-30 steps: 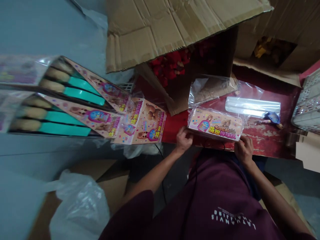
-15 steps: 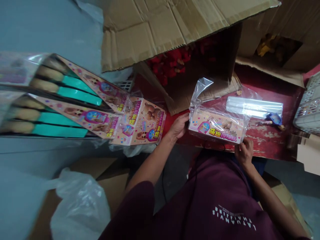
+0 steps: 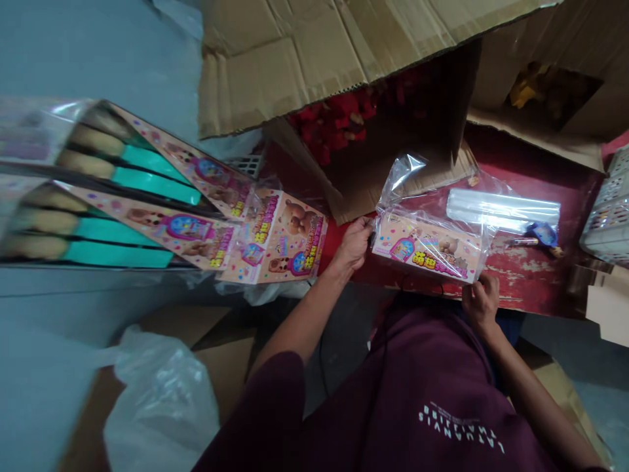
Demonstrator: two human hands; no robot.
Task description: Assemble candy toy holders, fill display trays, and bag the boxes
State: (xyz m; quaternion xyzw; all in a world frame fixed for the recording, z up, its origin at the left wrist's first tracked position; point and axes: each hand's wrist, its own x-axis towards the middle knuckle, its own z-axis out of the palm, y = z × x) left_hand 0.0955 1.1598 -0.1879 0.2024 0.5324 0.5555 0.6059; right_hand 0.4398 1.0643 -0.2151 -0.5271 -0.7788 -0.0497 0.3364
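Observation:
A pink printed cardboard box (image 3: 426, 249) with a bear picture sits inside a loose clear plastic bag (image 3: 400, 176) over the red table. At the box's left end my left hand (image 3: 354, 246) is closed, its fingertips pinching the bag's edge. My right hand (image 3: 482, 300) is closed at the lower right corner of the box, fingers curled in; the exact grip there is partly hidden. A flap of the bag stands up above the box's left side.
Similar pink boxes with display panels (image 3: 196, 239) are stacked at left. An open carton (image 3: 314, 65) holds red items behind the box. Flat clear bags (image 3: 501, 208) and a small blue object (image 3: 540, 233) lie on the red table (image 3: 531, 269). A white basket (image 3: 609, 210) stands at right.
The left fingers have closed in a tighter pinch at the bag's left edge. Otherwise the box and hands have barely moved; the whole view has shifted slightly.

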